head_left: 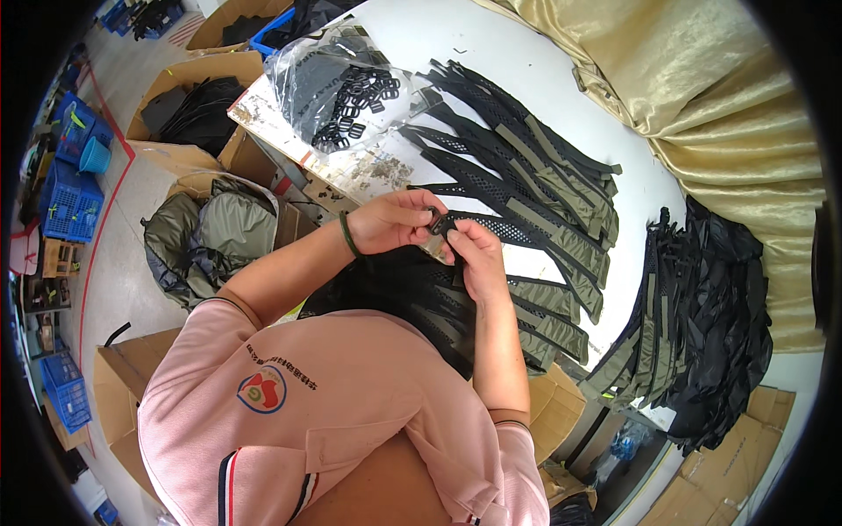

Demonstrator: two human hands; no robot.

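My left hand [392,223] pinches a small black plastic buckle [435,221] between thumb and fingers. Close beside it, my right hand [479,254] is closed on a black strap [451,226] at the buckle. Whether the strap passes through the buckle is too small to tell. Beyond my hands, several black mesh and olive-green strap pieces [535,215] lie fanned out on the white table [438,31]. A clear plastic bag [298,79] at the far left of the table holds many black buckles [360,98]. Dark fabric [386,289] lies below my forearms.
Cardboard boxes [145,118] with black sheets and an olive-green bundle [224,223] stand to the left. A heap of black and olive straps [702,324] hangs over the table's right edge. A gold curtain [710,105] borders the far right. Blue crates [74,206] line the far left.
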